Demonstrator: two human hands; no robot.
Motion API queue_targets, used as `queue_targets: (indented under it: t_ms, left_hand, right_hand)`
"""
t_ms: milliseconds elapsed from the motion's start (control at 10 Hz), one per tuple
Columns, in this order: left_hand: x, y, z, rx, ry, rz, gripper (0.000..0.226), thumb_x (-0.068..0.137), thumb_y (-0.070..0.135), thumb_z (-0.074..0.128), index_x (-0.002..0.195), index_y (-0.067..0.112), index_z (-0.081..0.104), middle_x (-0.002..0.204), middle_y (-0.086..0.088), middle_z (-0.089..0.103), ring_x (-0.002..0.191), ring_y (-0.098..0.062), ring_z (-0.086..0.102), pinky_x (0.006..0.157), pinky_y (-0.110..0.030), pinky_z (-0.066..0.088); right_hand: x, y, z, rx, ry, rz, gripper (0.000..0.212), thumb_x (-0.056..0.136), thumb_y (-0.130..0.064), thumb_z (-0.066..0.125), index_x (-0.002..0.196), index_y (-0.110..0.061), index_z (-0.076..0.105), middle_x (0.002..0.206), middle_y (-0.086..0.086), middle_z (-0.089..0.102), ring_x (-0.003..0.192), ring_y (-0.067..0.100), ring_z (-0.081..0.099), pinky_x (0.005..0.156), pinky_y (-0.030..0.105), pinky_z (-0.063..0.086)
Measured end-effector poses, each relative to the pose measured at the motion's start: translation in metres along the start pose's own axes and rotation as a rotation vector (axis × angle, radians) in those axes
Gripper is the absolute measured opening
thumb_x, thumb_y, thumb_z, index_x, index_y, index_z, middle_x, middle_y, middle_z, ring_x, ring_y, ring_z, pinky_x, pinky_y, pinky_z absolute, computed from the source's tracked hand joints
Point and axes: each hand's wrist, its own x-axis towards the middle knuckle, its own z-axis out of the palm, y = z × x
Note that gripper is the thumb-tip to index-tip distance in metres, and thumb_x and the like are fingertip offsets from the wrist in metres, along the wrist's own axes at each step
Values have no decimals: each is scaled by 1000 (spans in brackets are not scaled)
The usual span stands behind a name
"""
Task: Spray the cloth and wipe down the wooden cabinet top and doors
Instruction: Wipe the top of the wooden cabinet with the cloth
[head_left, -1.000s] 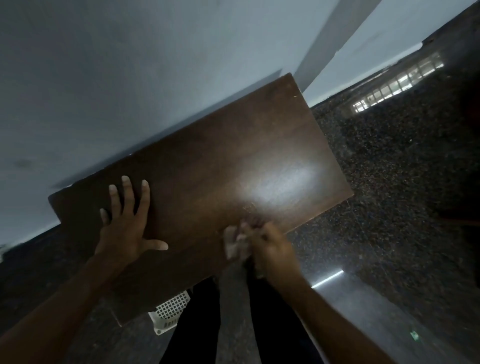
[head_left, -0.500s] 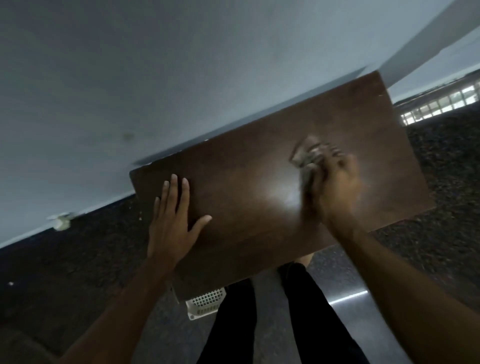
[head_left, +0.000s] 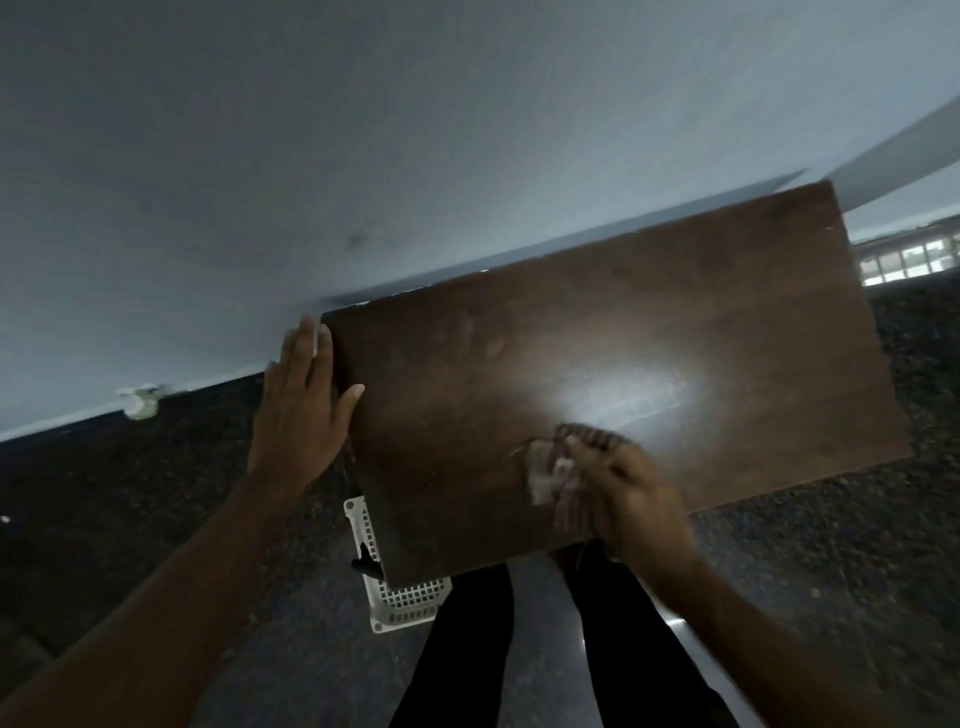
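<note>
Cloth (head_left: 544, 475) blurred in right hand (head_left: 623, 499) | basket (head_left: 410, 597) half hidden under cabinet top (head_left: 623, 364)

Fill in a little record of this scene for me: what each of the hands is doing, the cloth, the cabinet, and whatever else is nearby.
Cabinet top: dark brown wood, bright glare patch near the middle
Cloth: pale, crumpled, blurred, on the top near its front edge
Left hand: fingers straight, laid against the top's left edge, thumb on the surface
Right hand: grips the cloth
Basket: white, latticed, partly hidden below the top's near left corner
Floor: dark, speckled
Wall: pale, plain
</note>
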Motion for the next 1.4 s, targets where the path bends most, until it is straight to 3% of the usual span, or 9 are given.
queue_targets:
  t_ms: [100, 300, 500, 600, 700, 800, 900, 1100, 1400]
  left_hand:
    - [1, -5, -1, -27, 6, -17, 69, 102, 36, 45, 157, 0, 22, 166, -18, 13, 152, -38, 14, 119, -61, 22]
    - [0, -19, -4, -22, 42, -8, 60, 105, 27, 42, 156, 0, 23, 167, -18, 5, 154, -36, 9, 123, -54, 17]
    - [-11, -34, -3, -60, 140, 37, 58, 107, 33, 29, 155, 1, 28, 166, -18, 12, 153, -35, 14, 122, -53, 20]
    - [-16, -34, -1, -95, 148, 36, 61, 106, 37, 26, 156, 2, 27, 166, -17, 13, 153, -34, 14, 122, -55, 22]
    - [-19, -31, 1, -92, 149, 60, 61, 106, 39, 28, 154, 2, 30, 165, -19, 17, 152, -35, 17, 120, -58, 25]
    - [-16, -26, 0, -71, 120, 89, 62, 105, 41, 26, 156, 5, 28, 165, -17, 17, 153, -33, 17, 120, -58, 25]
    - [-13, -21, -2, -54, 100, 100, 63, 105, 43, 24, 158, 8, 24, 166, -16, 16, 153, -32, 17, 120, -58, 25]
    - [-6, -6, -17, -70, 154, 178, 59, 106, 37, 27, 157, 6, 26, 166, -15, 18, 153, -31, 19, 120, -56, 26]
    - [11, 33, -24, -107, 237, 337, 56, 106, 30, 44, 152, 0, 34, 162, -20, 26, 149, -37, 27, 116, -58, 32]
  right_hand:
    - [38, 27, -26, -147, 158, 28, 42, 92, -10, 54, 133, -20, 61, 116, 14, 58, 101, 30, 57, 81, 30, 42]
    - [144, -6, -36, -81, 317, 413, 38, 95, -18, 57, 133, -16, 60, 124, 25, 54, 105, 40, 54, 81, 32, 34]
    - [184, -100, 26, -66, 198, 172, 34, 93, -12, 52, 125, -15, 62, 120, 14, 54, 103, 31, 54, 78, 29, 40]
    - [144, -160, 58, 67, -21, -12, 33, 98, -29, 49, 130, -23, 54, 123, 13, 54, 106, 33, 59, 81, 44, 56]
    - [97, -176, 71, 6, -198, -173, 58, 90, -26, 61, 144, -15, 43, 130, 14, 47, 113, 34, 53, 77, 47, 59]
    - [80, -144, 56, -42, -208, -274, 49, 87, -26, 65, 134, -23, 55, 121, 12, 56, 101, 33, 61, 67, 46, 61]
    - [104, -108, 29, -45, -59, -78, 16, 99, -47, 53, 107, -35, 58, 99, 0, 68, 82, 22, 69, 70, 48, 61]
    - [195, -115, 32, -3, 229, 181, 12, 99, -27, 56, 104, -20, 64, 95, -9, 63, 84, 18, 62, 72, 35, 57]
    - [188, -117, 20, 11, -79, -200, 29, 99, -20, 55, 127, -13, 59, 118, 11, 52, 108, 31, 53, 84, 45, 54]
